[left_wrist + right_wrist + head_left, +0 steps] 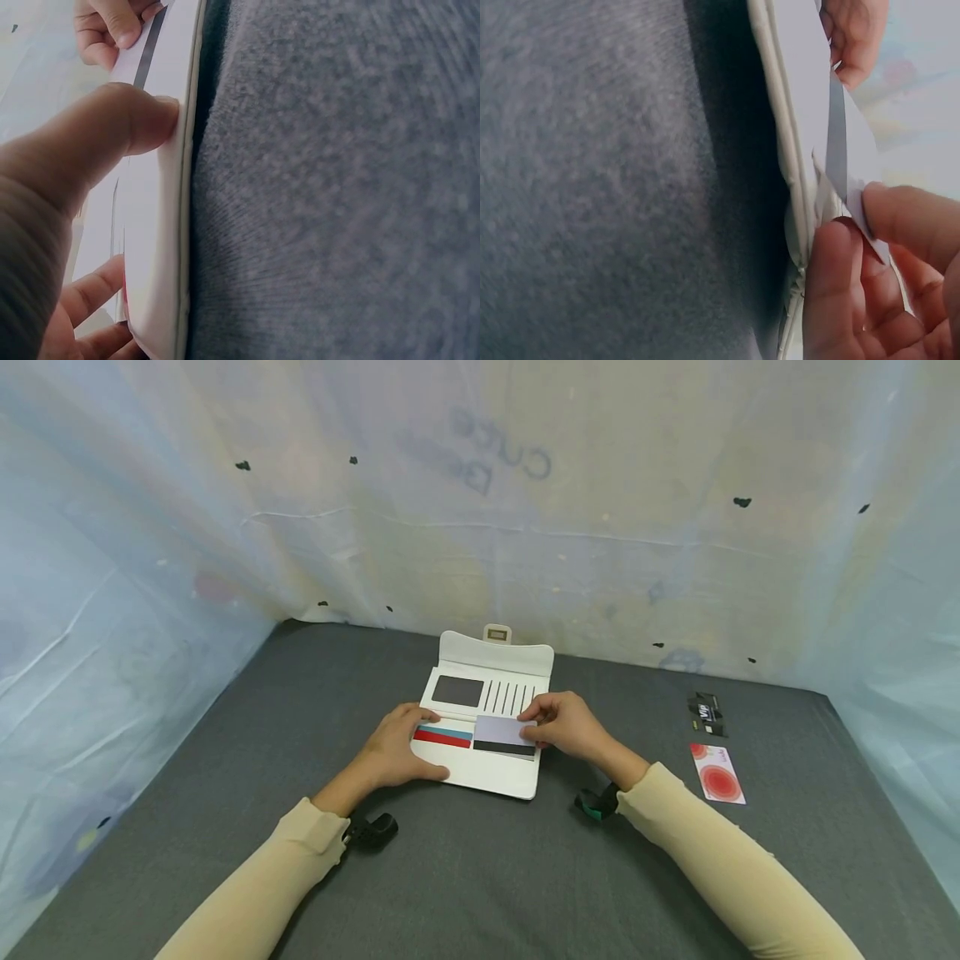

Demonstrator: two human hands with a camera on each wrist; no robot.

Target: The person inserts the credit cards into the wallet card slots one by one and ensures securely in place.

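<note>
White wallet (491,727) lies open on the grey surface (480,860). Left hand (397,752) presses on its near-left part, thumb at the edge. Right hand (566,724) pinches a grey card (504,735) over the wallet's right side.

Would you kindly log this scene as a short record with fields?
Surface: grey felt table top
Main item: open white leather wallet
Left hand: holds the wallet down, thumb at its near edge
Right hand: pinches a pale grey card with a black stripe over the wallet
In slot: red and teal striped card
Aside, right: red-circled card; black card
</note>
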